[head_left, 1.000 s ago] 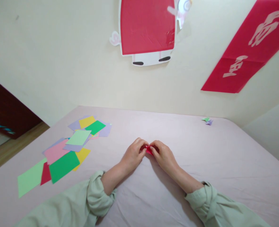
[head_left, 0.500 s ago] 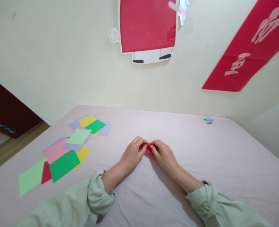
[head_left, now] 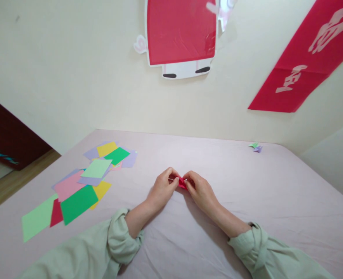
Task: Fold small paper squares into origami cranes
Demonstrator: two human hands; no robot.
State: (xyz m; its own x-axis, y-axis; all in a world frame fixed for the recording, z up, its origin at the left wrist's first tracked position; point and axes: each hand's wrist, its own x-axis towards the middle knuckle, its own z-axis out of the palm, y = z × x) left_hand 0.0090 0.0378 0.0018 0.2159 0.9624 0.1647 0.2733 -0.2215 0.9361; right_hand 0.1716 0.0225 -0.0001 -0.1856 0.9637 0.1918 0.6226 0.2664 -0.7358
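A small piece of folded red paper (head_left: 182,183) sits between my two hands, near the middle of the cloth-covered surface (head_left: 171,240). My left hand (head_left: 165,185) pinches its left side between thumb and fingers. On the right side, my right hand (head_left: 200,187) grips it the same way. The fingertips of both hands nearly meet over the paper and hide part of it, so its exact folded shape does not show.
To the left lies a loose spread of coloured paper sheets, among them a green sheet (head_left: 80,204), a pink sheet (head_left: 70,185) and a yellow sheet (head_left: 106,148). Two small folded paper pieces, green (head_left: 253,145) and purple (head_left: 258,149), rest at the far right. Behind stands a wall (head_left: 116,93).
My left fingers have shifted very slightly left, and a little more of the red paper shows between the hands. Everything else stays as it was.
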